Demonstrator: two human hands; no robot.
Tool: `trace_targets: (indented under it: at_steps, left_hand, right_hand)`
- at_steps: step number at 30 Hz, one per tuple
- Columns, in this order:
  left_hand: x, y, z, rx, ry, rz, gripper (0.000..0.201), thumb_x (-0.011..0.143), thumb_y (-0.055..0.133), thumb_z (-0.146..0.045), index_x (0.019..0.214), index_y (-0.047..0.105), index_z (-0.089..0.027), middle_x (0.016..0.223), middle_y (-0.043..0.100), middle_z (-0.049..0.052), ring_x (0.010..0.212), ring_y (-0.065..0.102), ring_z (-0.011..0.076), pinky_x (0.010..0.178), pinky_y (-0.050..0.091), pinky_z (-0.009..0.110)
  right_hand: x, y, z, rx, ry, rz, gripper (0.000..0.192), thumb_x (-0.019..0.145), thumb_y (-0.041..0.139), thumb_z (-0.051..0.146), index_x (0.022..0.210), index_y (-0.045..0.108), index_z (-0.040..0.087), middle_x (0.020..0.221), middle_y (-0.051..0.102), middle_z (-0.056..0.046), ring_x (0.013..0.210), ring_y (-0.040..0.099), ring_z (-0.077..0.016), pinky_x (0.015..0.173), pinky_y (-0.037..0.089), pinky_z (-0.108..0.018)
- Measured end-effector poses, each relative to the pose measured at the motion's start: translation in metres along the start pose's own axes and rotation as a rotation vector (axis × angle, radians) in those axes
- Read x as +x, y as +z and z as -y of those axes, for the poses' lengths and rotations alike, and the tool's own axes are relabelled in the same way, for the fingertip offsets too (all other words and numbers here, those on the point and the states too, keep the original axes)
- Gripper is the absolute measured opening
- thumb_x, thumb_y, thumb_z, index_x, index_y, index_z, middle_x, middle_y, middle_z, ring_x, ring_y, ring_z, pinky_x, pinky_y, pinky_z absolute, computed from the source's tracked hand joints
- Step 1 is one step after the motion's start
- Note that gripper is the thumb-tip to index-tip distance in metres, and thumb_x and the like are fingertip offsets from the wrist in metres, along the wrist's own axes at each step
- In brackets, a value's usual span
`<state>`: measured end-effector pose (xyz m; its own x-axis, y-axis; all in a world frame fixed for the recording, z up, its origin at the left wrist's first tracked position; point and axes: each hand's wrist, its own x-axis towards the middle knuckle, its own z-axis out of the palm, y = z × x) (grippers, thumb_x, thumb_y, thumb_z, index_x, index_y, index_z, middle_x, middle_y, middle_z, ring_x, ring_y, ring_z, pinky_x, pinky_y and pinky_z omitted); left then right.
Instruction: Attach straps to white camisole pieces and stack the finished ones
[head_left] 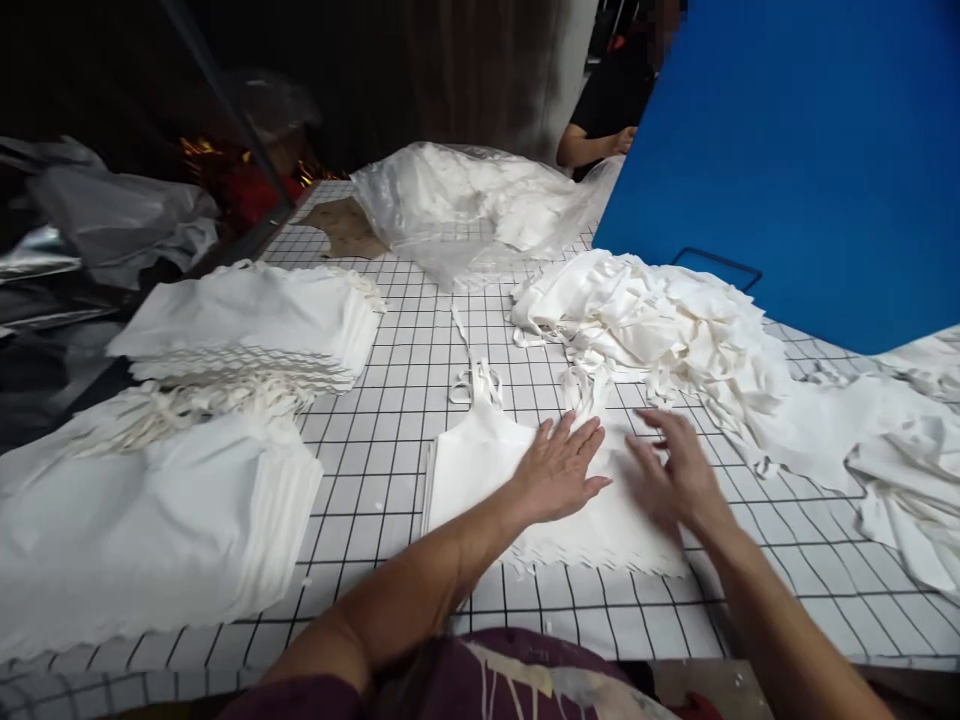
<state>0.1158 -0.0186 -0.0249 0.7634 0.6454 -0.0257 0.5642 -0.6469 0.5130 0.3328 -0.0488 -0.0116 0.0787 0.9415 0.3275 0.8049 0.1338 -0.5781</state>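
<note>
White cloth bag [517, 490] is pressed flat on the gridded table [390, 400] under both hands.
The left hand [559, 465] is laid palm-down with fingers spread on the bag's middle; the right hand [675, 475], blurred, is laid open just beside it, nothing being gripped. Folded stacks [247, 330] are seen to the left, a loose heap of bags [660, 320] behind, a blue board [787, 150] beyond.

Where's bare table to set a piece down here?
Bare grid table runs between the left stacks of white bags and the flat bag under both hands; also between that bag and the plastic sack. Crowded right: loose bag heap beyond the right hand. Left hand lies flat.
</note>
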Motion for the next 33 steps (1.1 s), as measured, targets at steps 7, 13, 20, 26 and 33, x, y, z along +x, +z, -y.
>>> trace_targets:
  at_steps: [7, 13, 20, 26, 33]
  left_hand:
    - [-0.028, -0.056, 0.004, 0.003, -0.036, 0.002, 0.055, 0.103, 0.031, -0.046, 0.151, 0.037, -0.02, 0.164, 0.025, 0.008, 0.152, 0.021, 0.0293, 0.123, 0.021, 0.053]
    - [-0.062, -0.065, 0.056, 0.137, -0.094, -0.164, 0.053, 0.104, 0.03, -0.047, 0.148, 0.041, -0.019, 0.16, 0.035, 0.009, 0.152, 0.021, 0.0253, 0.122, 0.025, 0.046]
    - [-0.065, -0.04, 0.078, 0.172, -0.042, -0.249, 0.06, 0.102, 0.024, -0.056, 0.143, 0.048, -0.021, 0.156, 0.042, 0.009, 0.15, 0.025, 0.0269, 0.123, 0.019, 0.046]
    - [-0.061, -0.035, 0.083, 0.181, -0.022, -0.272, 0.063, 0.1, 0.024, -0.06, 0.144, 0.047, -0.021, 0.157, 0.04, 0.008, 0.15, 0.025, 0.0299, 0.123, 0.02, 0.047]
    - [-0.059, -0.037, 0.083, 0.172, -0.036, -0.202, 0.063, 0.101, 0.025, -0.059, 0.146, 0.045, -0.019, 0.16, 0.034, 0.009, 0.152, 0.019, 0.0329, 0.122, 0.022, 0.051]
  right_hand:
    - [-0.045, 0.021, -0.006, -0.183, -0.029, -0.025, 0.041, 0.09, 0.048, 0.053, 0.126, 0.06, 0.037, 0.12, 0.058, -0.015, 0.112, 0.056, -0.0428, 0.091, 0.046, -0.069]
    - [0.023, 0.025, 0.037, -0.151, -0.174, -0.035, 0.035, 0.094, 0.048, 0.053, 0.103, 0.068, 0.025, 0.109, 0.061, -0.015, 0.103, 0.056, -0.0342, 0.09, 0.046, -0.056]
    - [0.144, 0.134, 0.139, -0.064, -0.184, 0.214, 0.027, 0.087, 0.066, 0.042, 0.075, 0.061, 0.018, 0.086, 0.06, -0.012, 0.09, 0.054, -0.0271, 0.081, 0.045, -0.044]
    - [0.197, 0.188, 0.164, 0.059, -0.171, 0.43, 0.037, 0.089, 0.063, 0.033, 0.059, 0.045, 0.02, 0.054, 0.054, -0.003, 0.058, 0.047, -0.0152, 0.058, 0.042, -0.03]
    - [0.207, 0.116, 0.19, 0.496, -0.154, 0.499, 0.03, 0.1, 0.043, 0.039, 0.114, 0.057, 0.017, 0.092, 0.07, -0.008, 0.081, 0.065, -0.0173, 0.072, 0.052, -0.032]
